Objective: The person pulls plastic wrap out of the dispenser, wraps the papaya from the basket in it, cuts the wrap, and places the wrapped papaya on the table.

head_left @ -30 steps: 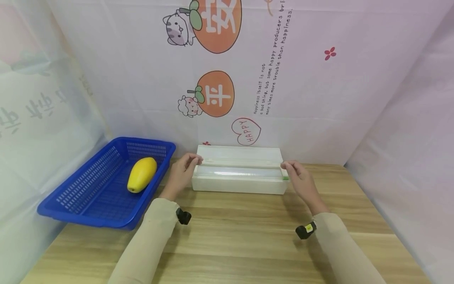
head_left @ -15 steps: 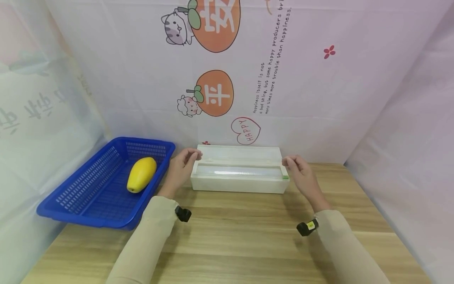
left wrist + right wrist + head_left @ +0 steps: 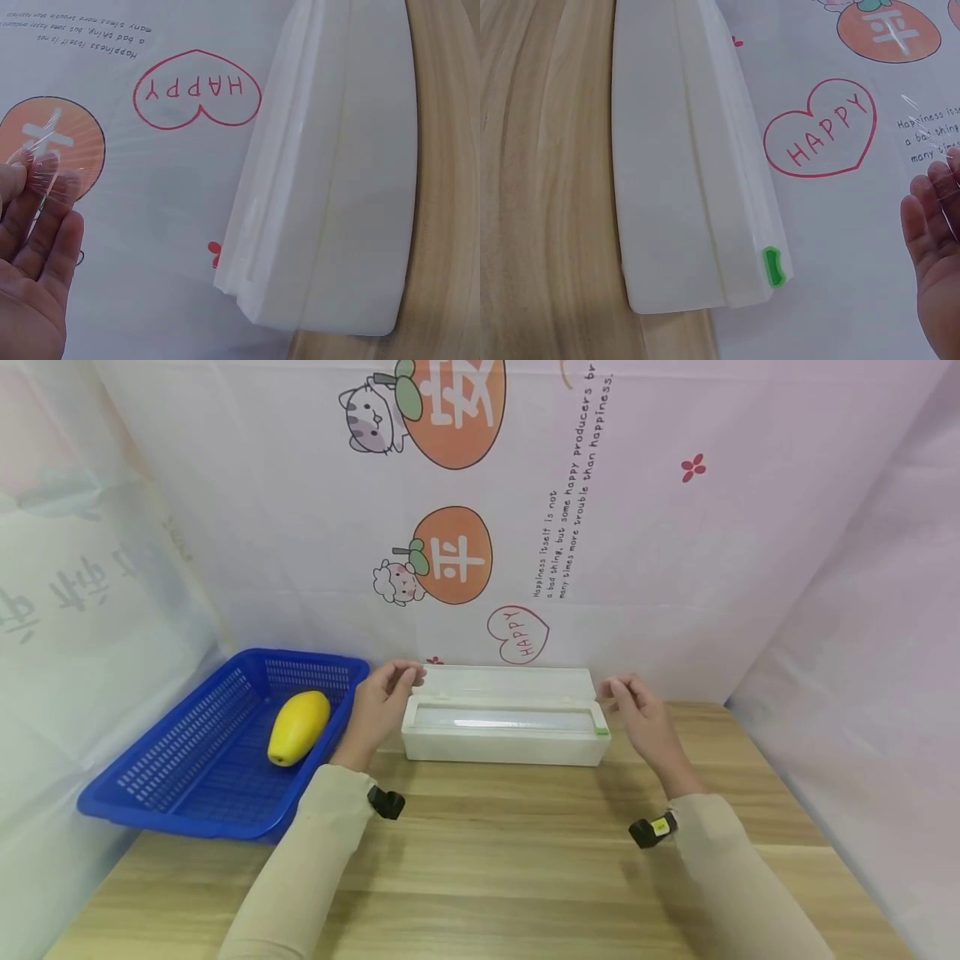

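Observation:
A white cling film dispenser (image 3: 502, 747) sits at the back of the table, its lid (image 3: 510, 682) raised against the wall and the film roll (image 3: 502, 719) showing in its opening. My left hand (image 3: 382, 702) is at the dispenser's left end and pinches clear cling film (image 3: 56, 169) between thumb and fingers; in the left wrist view the film fans out in creases from the fingertips. At the right end, my right hand (image 3: 645, 718) has its fingers curled on the film's other side, where shiny film streaks show in the right wrist view. Between the hands the film is almost invisible.
A blue plastic basket (image 3: 180, 827) stands on the left, holding a yellow papaya-shaped fruit (image 3: 298, 728). A green tab (image 3: 774, 267) is on the dispenser's right end. Printed sheeting (image 3: 675, 568) walls the back and both sides of the wooden table (image 3: 510, 860).
Both hands have risen and moved slightly back and outward from the dispenser, drawing the film with them. More of the dispenser's opening shows now. Basket and fruit stay put.

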`<state>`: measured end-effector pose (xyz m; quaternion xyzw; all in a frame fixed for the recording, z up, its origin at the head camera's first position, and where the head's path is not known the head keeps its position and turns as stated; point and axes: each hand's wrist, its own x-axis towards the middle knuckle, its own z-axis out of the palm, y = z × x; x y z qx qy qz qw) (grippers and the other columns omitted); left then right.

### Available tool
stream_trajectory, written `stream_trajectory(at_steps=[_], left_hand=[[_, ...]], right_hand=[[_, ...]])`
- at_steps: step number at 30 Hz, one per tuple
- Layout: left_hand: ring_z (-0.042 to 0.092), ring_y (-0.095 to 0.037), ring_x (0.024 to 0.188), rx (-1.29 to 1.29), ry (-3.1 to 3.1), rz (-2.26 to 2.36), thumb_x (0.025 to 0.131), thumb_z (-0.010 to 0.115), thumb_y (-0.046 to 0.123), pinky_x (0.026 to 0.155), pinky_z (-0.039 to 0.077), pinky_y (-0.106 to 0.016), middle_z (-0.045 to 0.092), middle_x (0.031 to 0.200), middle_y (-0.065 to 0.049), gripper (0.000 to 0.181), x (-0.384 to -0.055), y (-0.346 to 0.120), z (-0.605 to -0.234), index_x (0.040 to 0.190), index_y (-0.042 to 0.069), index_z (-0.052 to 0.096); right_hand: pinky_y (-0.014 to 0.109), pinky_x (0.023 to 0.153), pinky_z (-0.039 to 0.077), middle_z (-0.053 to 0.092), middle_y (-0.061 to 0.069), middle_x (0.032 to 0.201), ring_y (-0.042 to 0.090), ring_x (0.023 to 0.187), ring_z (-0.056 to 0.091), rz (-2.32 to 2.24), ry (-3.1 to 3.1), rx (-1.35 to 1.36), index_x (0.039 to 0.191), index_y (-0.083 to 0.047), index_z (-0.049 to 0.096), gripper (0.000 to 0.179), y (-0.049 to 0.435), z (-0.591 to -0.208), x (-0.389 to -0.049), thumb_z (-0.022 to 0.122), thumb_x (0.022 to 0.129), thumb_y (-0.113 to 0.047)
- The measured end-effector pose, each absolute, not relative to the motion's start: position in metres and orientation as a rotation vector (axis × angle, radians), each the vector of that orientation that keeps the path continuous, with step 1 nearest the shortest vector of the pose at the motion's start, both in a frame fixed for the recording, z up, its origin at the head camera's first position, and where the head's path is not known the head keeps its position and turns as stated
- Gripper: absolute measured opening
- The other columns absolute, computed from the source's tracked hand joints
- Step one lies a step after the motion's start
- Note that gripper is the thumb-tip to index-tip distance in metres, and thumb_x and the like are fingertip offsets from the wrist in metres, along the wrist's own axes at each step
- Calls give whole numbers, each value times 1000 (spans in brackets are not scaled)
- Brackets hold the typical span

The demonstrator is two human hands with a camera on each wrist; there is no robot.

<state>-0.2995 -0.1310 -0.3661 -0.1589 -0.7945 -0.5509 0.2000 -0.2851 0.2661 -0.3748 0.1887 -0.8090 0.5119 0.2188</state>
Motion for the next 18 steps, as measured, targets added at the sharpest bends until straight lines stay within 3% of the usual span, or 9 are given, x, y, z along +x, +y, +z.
stream_trajectory(at_steps=[4,10,18], left_hand=[[65,-16,104,-454,-2196,-1573,106,51,28,90,55,-33,69,111,-6,25,-298,-130,-359,117,11,66],[65,-18,105,-449,-2193,-1597,106,53,28,84,57,-28,70,113,-9,25,-294,-130,-346,118,10,67],[65,-15,103,-469,-2180,-1536,106,52,28,90,55,-31,70,110,-2,25,-293,-131,-337,118,11,67]], right_hand=[[17,84,50,61,28,116,10,101,60,1411,-2246,528,120,8,59,32,261,-361,-276,43,109,-17],[19,85,51,63,22,111,3,95,59,1386,-2267,515,119,11,58,32,251,-335,-259,43,109,-15],[21,86,53,62,25,111,1,96,59,1374,-2220,539,116,12,58,30,251,-326,-257,43,109,-13]])
